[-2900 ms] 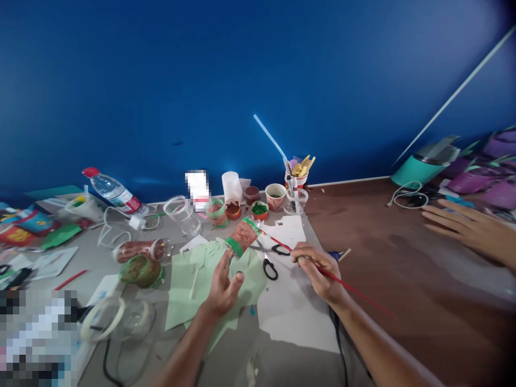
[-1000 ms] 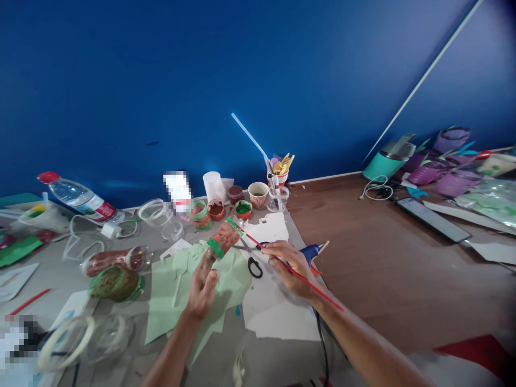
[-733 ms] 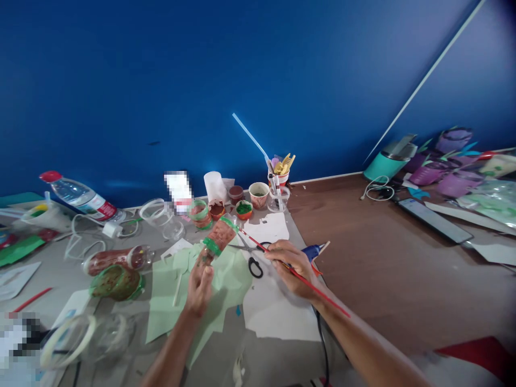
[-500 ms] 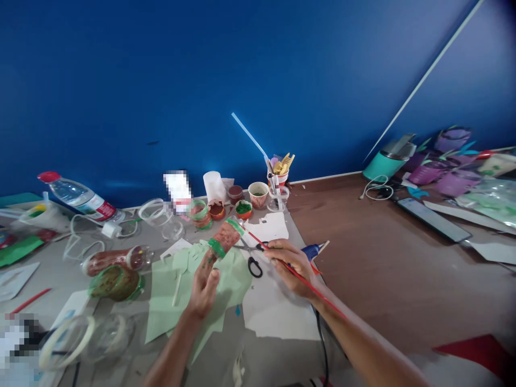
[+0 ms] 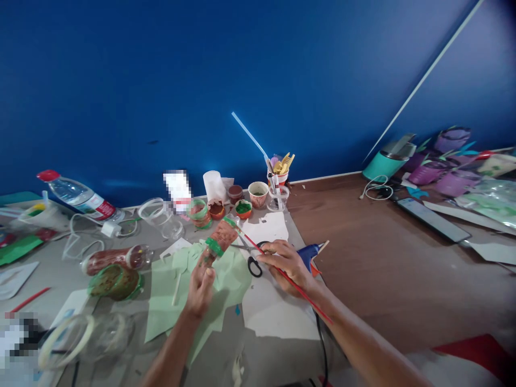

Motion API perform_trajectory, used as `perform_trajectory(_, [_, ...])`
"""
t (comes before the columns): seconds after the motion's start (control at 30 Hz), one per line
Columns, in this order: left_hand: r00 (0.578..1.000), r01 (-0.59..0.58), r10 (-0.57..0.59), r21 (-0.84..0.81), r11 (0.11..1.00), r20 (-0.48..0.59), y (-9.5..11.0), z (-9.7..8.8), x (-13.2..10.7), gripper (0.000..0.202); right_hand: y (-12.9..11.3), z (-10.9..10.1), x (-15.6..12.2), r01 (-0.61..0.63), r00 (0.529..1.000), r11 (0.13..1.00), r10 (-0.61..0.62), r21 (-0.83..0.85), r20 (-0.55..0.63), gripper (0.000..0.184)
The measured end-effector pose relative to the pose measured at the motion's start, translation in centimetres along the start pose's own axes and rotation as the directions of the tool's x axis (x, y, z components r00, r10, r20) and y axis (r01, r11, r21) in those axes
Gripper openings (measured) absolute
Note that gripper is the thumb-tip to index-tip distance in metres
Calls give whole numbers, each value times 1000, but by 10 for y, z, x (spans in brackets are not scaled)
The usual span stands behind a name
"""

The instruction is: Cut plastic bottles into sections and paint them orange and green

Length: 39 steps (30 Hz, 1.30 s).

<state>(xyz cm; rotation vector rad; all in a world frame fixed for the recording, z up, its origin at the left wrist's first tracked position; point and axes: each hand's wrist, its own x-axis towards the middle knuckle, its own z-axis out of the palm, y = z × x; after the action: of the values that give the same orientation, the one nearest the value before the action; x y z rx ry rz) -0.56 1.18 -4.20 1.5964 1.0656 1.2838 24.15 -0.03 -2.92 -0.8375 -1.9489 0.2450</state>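
My left hand (image 5: pixel 201 287) holds up a small reddish-brown painted cup (image 5: pixel 224 235) with green bands at both ends. Its fingers reach into the cup's near end, and the thumb stays outside. In my right hand (image 5: pixel 285 264) a thin red paintbrush (image 5: pixel 250 242) is gripped, its tip at the cup's far green band. Scissors (image 5: pixel 255 267) lie beneath, between the hands, on white paper (image 5: pixel 278 312). Behind the cup stand a small pot of green paint (image 5: pixel 243 208) and a pot of brown paint (image 5: pixel 216 210).
Pale green paper (image 5: pixel 165 301) lies under my left hand. A blue glue gun (image 5: pixel 308 253) sits beside my right hand. Painted bottle pieces (image 5: pixel 116 283) and a water bottle (image 5: pixel 80 196) are on the left. A phone (image 5: pixel 433 219) and purple cups (image 5: pixel 457 181) lie right.
The cup and my left hand have shifted slightly left and tilted a little. My right hand and the brush have followed leftward, with the tip staying near the green band.
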Motion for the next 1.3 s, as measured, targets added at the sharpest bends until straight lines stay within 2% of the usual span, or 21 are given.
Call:
perform_trajectory(0.1, [999, -8, 6, -49, 999, -41, -5, 0, 1, 57, 1, 0, 0, 44, 999, 999, -44, -22, 18, 34])
perform_trajectory(0.2, [998, -17, 18, 10, 1000, -61, -3, -2, 3, 53, 0, -1, 1, 52, 999, 998, -51, -30, 11, 34])
perform_trajectory(0.37, [997, -26, 40, 202, 979, -69, 1, -4, 1, 51, -4, -5, 0, -25, 997, 996, 31, 81, -69, 32])
perform_trajectory(0.53, [995, -95, 98, 194, 976, -5, 0, 0, -2, 52, -5, -6, -2, -135, 986, 961, 156, 241, -68, 28])
perform_trajectory(0.83, [993, -117, 116, 234, 965, 20, -10, -6, -6, 58, -3, -2, -3, -181, 979, 954, 198, 240, -45, 26])
perform_trajectory(1.07, [993, -99, 114, 268, 958, -42, -9, -6, -5, 53, -3, -4, -4, -160, 981, 951, 182, 263, -61, 24])
perform_trajectory(1.17, [993, -77, 97, 236, 969, -73, -16, -4, -9, 57, -7, -7, 2, -165, 973, 943, 204, 288, -109, 22])
perform_trajectory(1.3, [995, -52, 70, 208, 977, -77, -38, -5, -17, 66, -11, -11, 7, -205, 957, 912, 263, 355, -123, 23])
